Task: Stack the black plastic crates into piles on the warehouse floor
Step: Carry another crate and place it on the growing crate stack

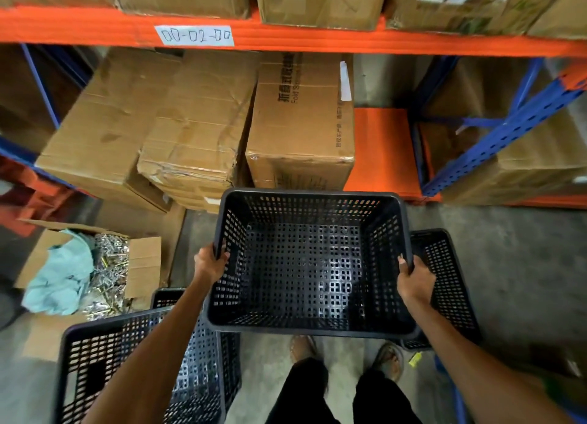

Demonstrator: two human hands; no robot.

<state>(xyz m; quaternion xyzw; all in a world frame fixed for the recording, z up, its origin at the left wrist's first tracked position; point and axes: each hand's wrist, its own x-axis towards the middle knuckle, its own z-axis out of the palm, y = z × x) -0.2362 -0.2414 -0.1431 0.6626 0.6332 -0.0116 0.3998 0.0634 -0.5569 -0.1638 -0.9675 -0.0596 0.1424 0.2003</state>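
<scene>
Black perforated plastic crate (305, 264), frame centre, long axis left-to-right, carried clear of the floor (524, 249), left hand (211, 263) and right hand (414, 280) gripping opposite rims; matching crate (95, 360) lower left, nearest left hand.

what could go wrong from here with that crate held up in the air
1. The held crate is gripped only at its side rims by the left hand and right hand; a slip could drop it toward the feet below.
2. The crate on the right is partly hidden under it, so lowering blind might land it skewed instead of nested.
3. The open box of screws sits close on the left; a swing could spill it.
</scene>
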